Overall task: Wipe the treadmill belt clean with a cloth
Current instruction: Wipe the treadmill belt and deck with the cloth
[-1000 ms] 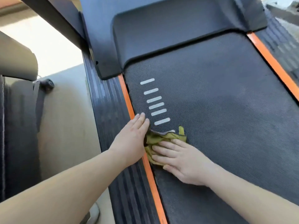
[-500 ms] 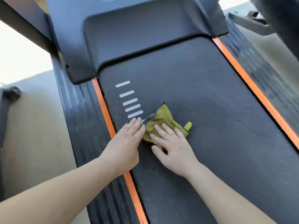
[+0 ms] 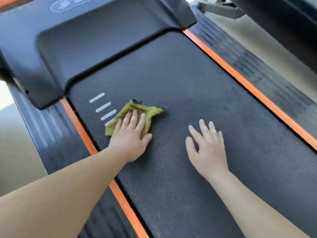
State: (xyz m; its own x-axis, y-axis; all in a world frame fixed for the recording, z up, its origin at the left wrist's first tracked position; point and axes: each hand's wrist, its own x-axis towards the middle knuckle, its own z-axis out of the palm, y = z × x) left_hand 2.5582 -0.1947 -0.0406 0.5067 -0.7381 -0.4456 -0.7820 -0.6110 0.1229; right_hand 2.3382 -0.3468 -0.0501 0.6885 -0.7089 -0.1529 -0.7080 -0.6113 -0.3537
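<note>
- Found the treadmill belt (image 3: 188, 93) running from near to far through the middle of the view, dark and textured, edged by the right orange strip (image 3: 240, 78) and the left orange strip (image 3: 80, 129).
- Found the motor cover (image 3: 85, 48) closing off the belt's far end.
- Found the left hand (image 3: 130, 141) laid flat over the near half of the cloth, fingers straight, pressing it onto the belt rather than curling round it.
- Found the right hand (image 3: 207, 148) flat on bare belt, fingers straight and fanned, holding nothing, well apart to the right of the cloth.
- Found the cloth (image 3: 151, 111), olive-green and crumpled, on the left part of the belt toward its far end, near the motor cover, with its long axis slanted from near-left to far-right and a pointed tip aimed right.
- Counted 4 white dashes (image 3: 103, 107) by the belt's left edge, the nearest partly under the cloth.
- Judged the widest bare stretch of belt to lie right of and nearer than the cloth, so expected a sweep that way under the left hand, with the right hand lying across that path.
</note>
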